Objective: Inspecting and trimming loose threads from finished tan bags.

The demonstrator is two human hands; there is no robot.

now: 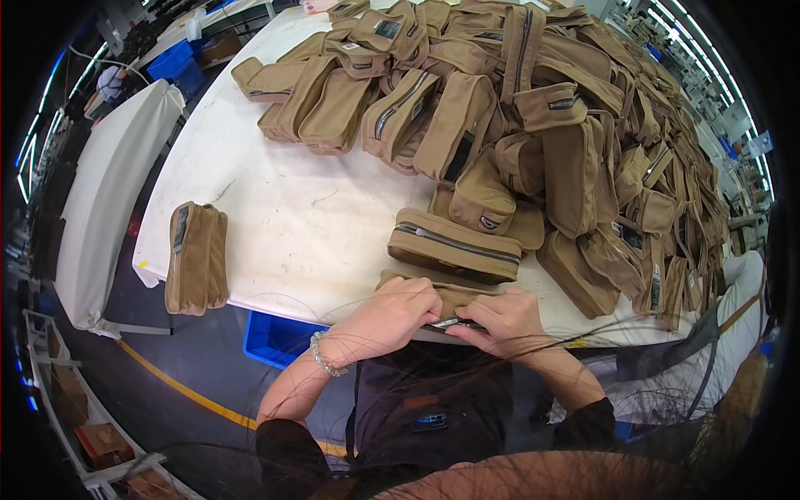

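Observation:
At the table's near edge my left hand (pixel 396 310) and my right hand (pixel 507 321) are both closed on one tan fabric zip pouch (pixel 454 296). The fingers pinch its near edge on either side of a dark, shiny strip that looks like its zipper (pixel 450 322); what lies under the fingertips is hidden. Just beyond, a second tan pouch (pixel 454 250) rests with its long dark zipper facing up. A bracelet of clear beads (pixel 323 353) circles my left wrist.
A large heap of similar tan pouches (pixel 567 158) covers the table's far and right parts. One pouch (pixel 197 258) stands alone at the left edge of the white-covered table (pixel 275 200). Below is a blue bin (pixel 275 340). A person in white (pixel 667 375) sits close on the right.

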